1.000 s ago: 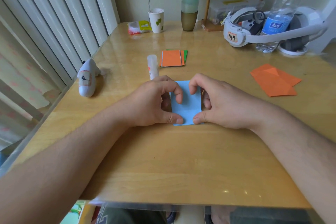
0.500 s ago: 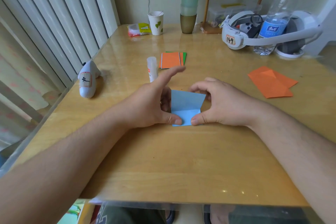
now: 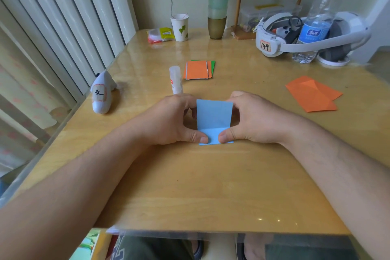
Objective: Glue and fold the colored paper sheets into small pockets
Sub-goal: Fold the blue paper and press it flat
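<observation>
1. Blue paper [image 3: 214, 118], lying near table centre, close to the near edge; far portion standing up as a flap, near strip lying flat on the wooden table [image 3: 211, 186] beyond a crease.
2. Pinning that near strip down with both thumbs: left hand [image 3: 175, 120] at 9 o'clock of the sheet, right hand [image 3: 251, 120] at 3 o'clock, thumb tips nearly meeting on the paper.
3. Curling behind the raised flap with the fingers of both hands, apparently propping it upright from the back; exact finger contact hidden by the sheet.
4. Judging the step in hand: working a fold along the bottom crease, flap opened up rather than pressed shut, likely readying a surface for glue.
5. Judging the next move: either freeing one hand for the glue stick [image 3: 175, 80], standing at 11 o'clock of the sheet just past the left knuckles, or laying the flap down and pressing the crease; keeping one thumb on the strip to stop the sheet sliding.
6. Lying at 12 o'clock, farther back: orange and green folded pieces [image 3: 198, 69], stacked, seemingly finished pockets.
7. Lying at 2 o'clock, well apart: loose orange sheets [image 3: 312, 95], probably awaiting their turn.
</observation>
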Demonstrator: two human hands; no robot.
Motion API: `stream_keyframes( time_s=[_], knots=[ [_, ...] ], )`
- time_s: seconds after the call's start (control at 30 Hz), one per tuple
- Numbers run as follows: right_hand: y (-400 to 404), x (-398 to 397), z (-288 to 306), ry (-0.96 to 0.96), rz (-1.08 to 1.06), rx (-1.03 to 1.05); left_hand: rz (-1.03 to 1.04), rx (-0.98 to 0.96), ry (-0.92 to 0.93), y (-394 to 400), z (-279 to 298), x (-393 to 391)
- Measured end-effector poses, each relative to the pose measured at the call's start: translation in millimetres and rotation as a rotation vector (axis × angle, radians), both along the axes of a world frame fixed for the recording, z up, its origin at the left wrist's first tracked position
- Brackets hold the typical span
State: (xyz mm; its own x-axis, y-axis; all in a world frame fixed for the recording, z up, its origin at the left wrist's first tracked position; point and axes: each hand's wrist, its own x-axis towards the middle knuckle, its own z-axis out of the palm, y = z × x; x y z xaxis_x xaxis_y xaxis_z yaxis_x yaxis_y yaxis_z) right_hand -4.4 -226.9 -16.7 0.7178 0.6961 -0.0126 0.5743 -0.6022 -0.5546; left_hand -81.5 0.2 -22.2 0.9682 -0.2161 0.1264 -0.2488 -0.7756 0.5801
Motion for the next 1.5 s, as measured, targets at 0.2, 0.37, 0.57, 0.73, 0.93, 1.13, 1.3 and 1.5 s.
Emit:
stream_keyframes(
  time_s=[0.2, 0.37, 0.57, 0.73, 0.93, 1.13, 1.3, 1.5],
  knots=[
    [-5.6, 2.4, 2.0, 0.032, 0.023, 0.015, 0.002, 0.022, 0.025, 6.4, -0.3, 1.4],
    [2.2, -0.5, 0.7, 0.002, 0.015, 0.010, -0.001, -0.023, -0.009, 0.1, -3.1, 6.6],
    [6.8, -6.1, 1.9, -0.013, 0.000, 0.026, -0.012, -0.005, -0.076, -4.4, -4.4, 9.1],
    [-2.9, -2.9, 2.4, 0.029, -0.015, 0.034, 0.011, 0.036, -0.070, 1.6, -5.7, 7.6],
    [-7.0, 1.7, 2.1, 0.036, -0.004, 0.036, 0.008, 0.058, -0.085, 8.0, -7.8, 7.7],
    [4.0, -3.9, -3.1, -0.032, 0.002, 0.060, -0.039, 0.019, -0.198, 1.2, -10.6, 10.9],
    [3.1, -3.4, -4.1, -0.041, 0.004, 0.043, -0.031, 0.023, -0.199, 2.3, -11.9, 10.6],
    [-5.5, 1.3, 0.2, -0.017, -0.018, 0.059, 0.008, 0.041, -0.155, 10.6, -10.6, 8.2]
  ],
)
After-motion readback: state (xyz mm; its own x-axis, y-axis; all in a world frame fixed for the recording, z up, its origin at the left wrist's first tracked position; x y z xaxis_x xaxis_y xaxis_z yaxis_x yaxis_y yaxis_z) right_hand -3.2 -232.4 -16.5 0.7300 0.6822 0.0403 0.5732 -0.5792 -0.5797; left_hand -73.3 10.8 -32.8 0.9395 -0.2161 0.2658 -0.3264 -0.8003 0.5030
